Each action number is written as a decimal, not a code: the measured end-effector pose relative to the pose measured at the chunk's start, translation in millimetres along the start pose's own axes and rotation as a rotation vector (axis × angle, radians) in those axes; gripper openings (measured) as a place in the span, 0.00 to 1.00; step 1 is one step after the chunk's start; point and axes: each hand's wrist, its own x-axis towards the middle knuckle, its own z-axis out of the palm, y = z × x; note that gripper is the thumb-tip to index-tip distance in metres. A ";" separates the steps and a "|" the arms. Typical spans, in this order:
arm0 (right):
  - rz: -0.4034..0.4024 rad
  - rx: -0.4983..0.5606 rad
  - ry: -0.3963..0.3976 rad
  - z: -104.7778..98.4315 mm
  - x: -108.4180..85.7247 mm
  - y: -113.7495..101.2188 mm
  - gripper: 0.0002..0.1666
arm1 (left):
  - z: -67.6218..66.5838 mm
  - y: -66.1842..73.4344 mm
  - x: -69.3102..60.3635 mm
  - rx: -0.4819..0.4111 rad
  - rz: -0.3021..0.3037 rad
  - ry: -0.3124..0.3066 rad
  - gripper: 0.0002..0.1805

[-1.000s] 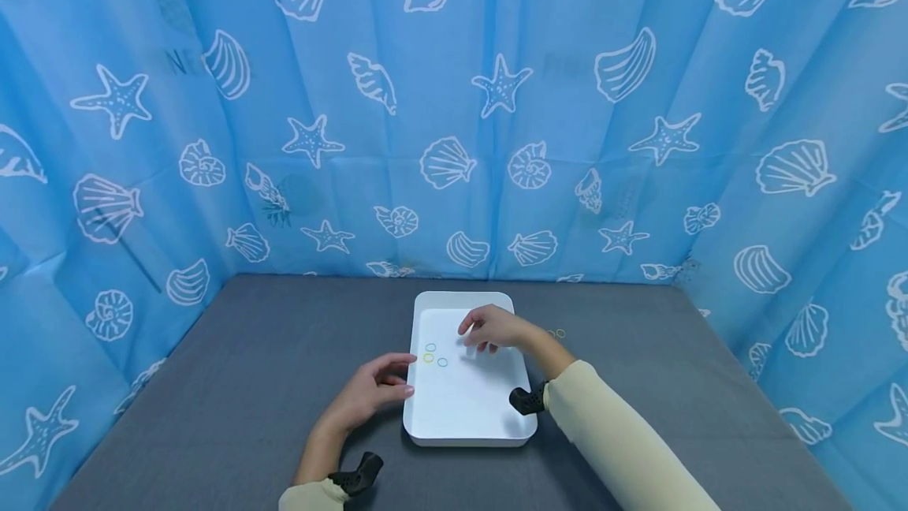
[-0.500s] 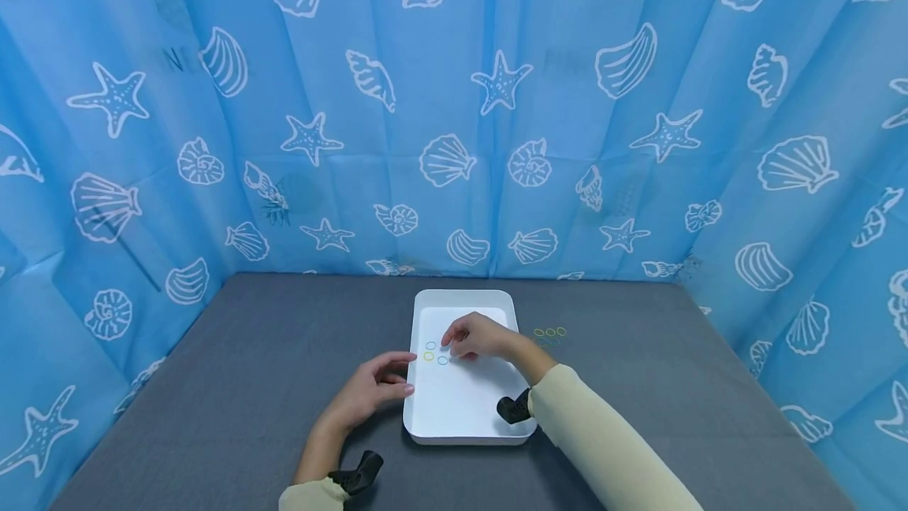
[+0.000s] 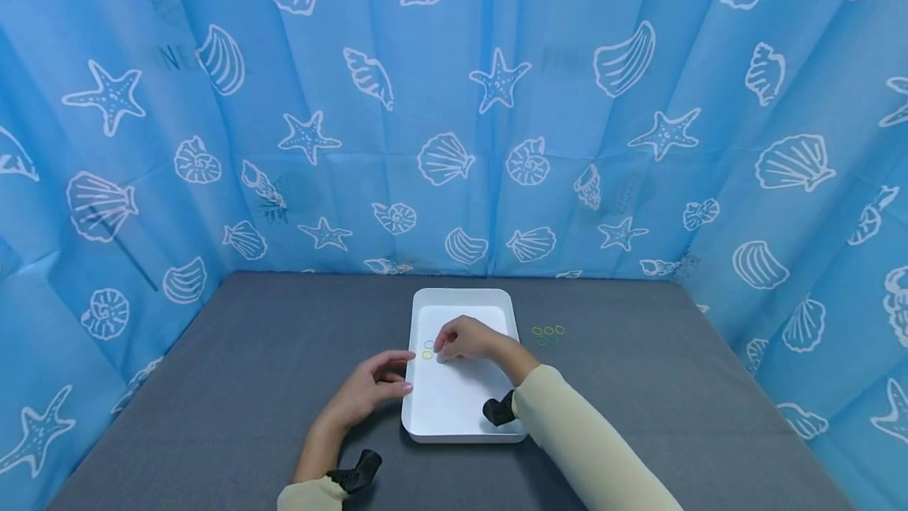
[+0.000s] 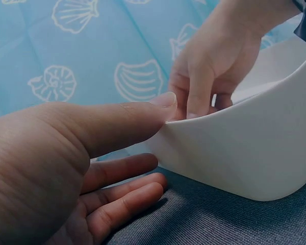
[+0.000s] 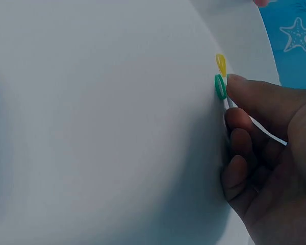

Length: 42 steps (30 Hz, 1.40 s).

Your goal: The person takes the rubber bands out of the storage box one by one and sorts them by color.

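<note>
- Site type: a curtained booth arranged for bench work, consistent with a recording station. The type of building around it cannot be determined from the views.
- Enclosure: a blue curtain [image 3: 489, 124], printed with white shells and starfish, lines the rear, left and right sides. Folds and creases show that it is hanging sheet material; the pattern is of the shower-curtain kind.
- Work surface: the grey bench [image 3: 298, 337] meets the curtain along its far edge. The left wrist view shows a woven, cloth-like texture.
- Bench equipment: a white tray [image 3: 461, 416] stands near the middle.
- Worn equipment: a black wrist unit [image 3: 358, 472] is fitted at each sleeve end.
</note>
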 end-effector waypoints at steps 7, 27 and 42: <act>0.032 -0.013 0.040 3.5 1.3 -0.6 0.02 | 0.7 1.4 -1.2 0.000 -0.002 0.004 0.28; 0.033 -0.117 0.030 8.3 0.7 -3.3 0.08 | 1.2 1.5 -1.2 -0.007 0.000 0.000 0.28; -0.018 -0.026 0.075 -3.4 -7.9 4.2 0.06 | 0.1 -0.1 -1.4 0.008 0.002 -0.008 0.27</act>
